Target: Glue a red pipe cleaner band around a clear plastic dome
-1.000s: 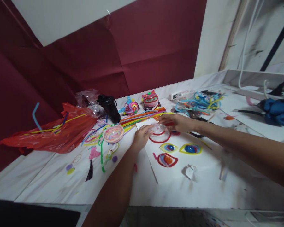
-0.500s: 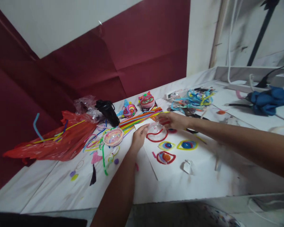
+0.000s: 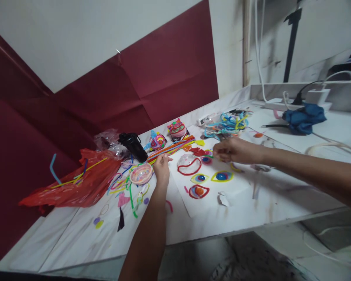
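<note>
My left hand (image 3: 162,168) hovers at the left edge of a white sheet of paper (image 3: 190,203). Its fingers are stretched out and nothing shows in them. Close by on the sheet lies a clear plastic dome (image 3: 188,163) with a red pipe-cleaner line across it. My right hand (image 3: 226,150) is over the sheet's right side, fingers curled together; whatever they may pinch is too small to make out. Pipe-cleaner eye shapes lie below: a yellow-rimmed blue eye (image 3: 222,176), a smaller yellow-rimmed eye (image 3: 199,178) and a red-rimmed eye with an orange centre (image 3: 199,191).
A pipe-cleaner bundle (image 3: 171,149), a pink-rimmed bowl (image 3: 141,173) and a black bottle (image 3: 133,146) stand left of the sheet, near a red plastic bag (image 3: 73,187). Decorated figures (image 3: 177,129) sit behind. A pipe-cleaner tangle (image 3: 228,124) and blue fabric flower (image 3: 304,119) are right.
Both hands have drawn away from the clear dome, the left hand leftward and the right hand rightward. The dome stays on the paper. The camera view has shifted.
</note>
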A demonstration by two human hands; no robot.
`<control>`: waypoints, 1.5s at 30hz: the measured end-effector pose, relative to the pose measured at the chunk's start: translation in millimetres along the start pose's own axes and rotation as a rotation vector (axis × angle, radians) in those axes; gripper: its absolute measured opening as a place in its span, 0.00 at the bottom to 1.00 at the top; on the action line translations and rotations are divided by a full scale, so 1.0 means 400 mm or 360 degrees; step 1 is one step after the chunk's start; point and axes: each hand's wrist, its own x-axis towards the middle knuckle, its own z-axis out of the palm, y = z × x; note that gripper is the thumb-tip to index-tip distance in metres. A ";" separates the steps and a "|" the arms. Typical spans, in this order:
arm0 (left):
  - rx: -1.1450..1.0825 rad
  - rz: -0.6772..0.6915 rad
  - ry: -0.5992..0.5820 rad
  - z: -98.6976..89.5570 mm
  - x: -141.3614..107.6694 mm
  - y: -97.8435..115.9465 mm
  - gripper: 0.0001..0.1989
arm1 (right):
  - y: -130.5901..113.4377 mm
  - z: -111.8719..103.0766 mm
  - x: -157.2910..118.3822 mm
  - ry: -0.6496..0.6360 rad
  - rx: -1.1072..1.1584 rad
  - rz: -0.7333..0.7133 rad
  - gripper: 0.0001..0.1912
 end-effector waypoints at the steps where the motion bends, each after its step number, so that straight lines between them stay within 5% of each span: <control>1: -0.0044 -0.0020 0.0043 -0.003 0.000 0.013 0.16 | -0.006 0.000 -0.023 0.0013 -0.0043 -0.0017 0.09; 6: -0.0253 -0.0091 0.0056 -0.013 0.004 0.072 0.12 | -0.012 0.018 -0.136 0.0111 -0.0121 -0.0106 0.11; 13: -0.0241 -0.0124 -0.0182 -0.029 0.020 0.101 0.09 | -0.004 0.034 -0.239 0.0301 -0.0264 -0.0127 0.11; 21: 0.0089 -0.0068 -0.0505 -0.074 -0.010 0.035 0.04 | -0.022 0.025 -0.278 0.0392 -0.0391 -0.0275 0.09; 28: 0.0175 -0.0047 -0.0697 -0.052 -0.022 -0.025 0.04 | 0.032 0.056 -0.312 0.0400 -0.0441 -0.0117 0.09; 32: 0.0125 -0.0042 -0.0730 -0.032 -0.030 -0.037 0.05 | -0.012 0.036 -0.262 0.0365 -0.0384 -0.0140 0.08; 36: 0.0100 -0.0041 -0.0695 -0.027 -0.035 -0.044 0.04 | -0.054 0.021 -0.132 0.0267 -0.0328 -0.0146 0.08; 41: 0.0100 -0.0021 -0.0653 -0.027 -0.041 -0.048 0.03 | -0.020 0.066 0.047 0.0159 -0.0303 -0.0153 0.16; 45: 0.0114 0.0001 -0.0649 -0.021 -0.045 -0.048 0.04 | 0.012 0.113 0.127 0.0046 -0.0335 -0.0026 0.22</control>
